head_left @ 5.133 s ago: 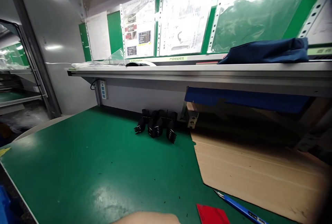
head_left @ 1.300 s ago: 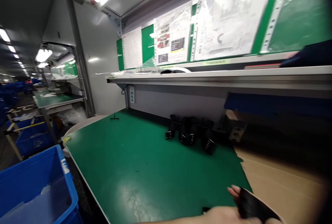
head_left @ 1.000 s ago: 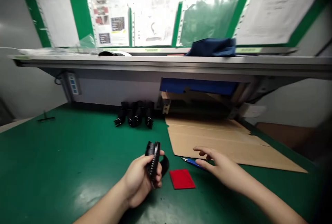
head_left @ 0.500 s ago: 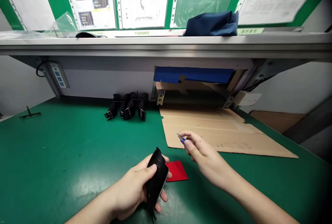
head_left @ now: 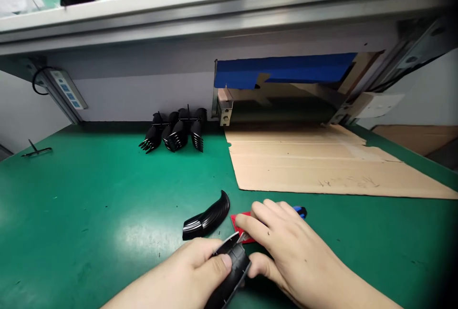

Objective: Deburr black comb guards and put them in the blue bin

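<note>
My left hand is closed around a black curved plastic shell, its ribbed hollow inside facing up and a pale edge along one side. My right hand is closed on a blue-handled knife; most of the handle is hidden behind the fingers. Its thin blade tip meets the upper end of the shell, and my right thumb rests close by the shell's right side. Beyond my left hand a glossy black curved piece lies on the bench. A red square pad sits partly under my right hand.
Several black comb-like plastic parts stand at the back of the green bench. A cardboard sheet lies at the right, before an opening with a blue flap. A small dark T-shaped piece is at far left. A shelf spans above.
My right hand has come down and left, bringing the knife to the shell. The left hand has turned the shell hollow side up. The glossy curved piece now shows on the bench. The view has tilted down.
</note>
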Demonstrator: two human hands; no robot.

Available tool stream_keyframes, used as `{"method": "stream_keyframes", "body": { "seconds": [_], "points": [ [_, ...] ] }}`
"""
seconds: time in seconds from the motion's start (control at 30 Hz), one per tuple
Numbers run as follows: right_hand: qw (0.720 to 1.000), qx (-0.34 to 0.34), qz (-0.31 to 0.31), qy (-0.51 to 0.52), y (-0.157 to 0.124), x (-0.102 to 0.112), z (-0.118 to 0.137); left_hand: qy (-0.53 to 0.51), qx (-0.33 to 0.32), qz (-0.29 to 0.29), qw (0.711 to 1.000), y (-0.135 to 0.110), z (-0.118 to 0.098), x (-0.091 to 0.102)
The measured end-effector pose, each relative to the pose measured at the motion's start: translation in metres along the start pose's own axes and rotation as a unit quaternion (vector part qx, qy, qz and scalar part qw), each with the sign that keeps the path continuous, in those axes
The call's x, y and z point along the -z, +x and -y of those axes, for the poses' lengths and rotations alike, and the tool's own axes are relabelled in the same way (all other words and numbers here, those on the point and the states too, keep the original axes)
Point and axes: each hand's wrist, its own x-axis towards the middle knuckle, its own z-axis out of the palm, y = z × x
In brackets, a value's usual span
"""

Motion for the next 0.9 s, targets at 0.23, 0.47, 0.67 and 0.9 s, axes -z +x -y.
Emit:
{"method": "stream_keyframes", "body": {
  "seconds": [0.23,0.47,0.67,0.9],
  "points": [
    [0.997,0.012,0.028,-0.074,0.004,-0.006,0.001,0.046,-0.088,-0.011,0.995,0.003,0.003,0.000],
    [0.996,0.038,0.032,-0.076,0.005,-0.010,0.001,0.043,-0.096,-0.044,0.994,-0.006,-0.003,-0.003],
    [0.994,0.025,0.097,0.052,0.004,-0.009,-0.003,0.090,-0.116,-0.032,0.989,-0.006,-0.007,-0.003],
    [0.943,-0.045,0.144,0.298,0.000,0.022,-0.013,0.083,-0.080,-0.042,0.992,-0.002,0.001,-0.002]
  ]
}}
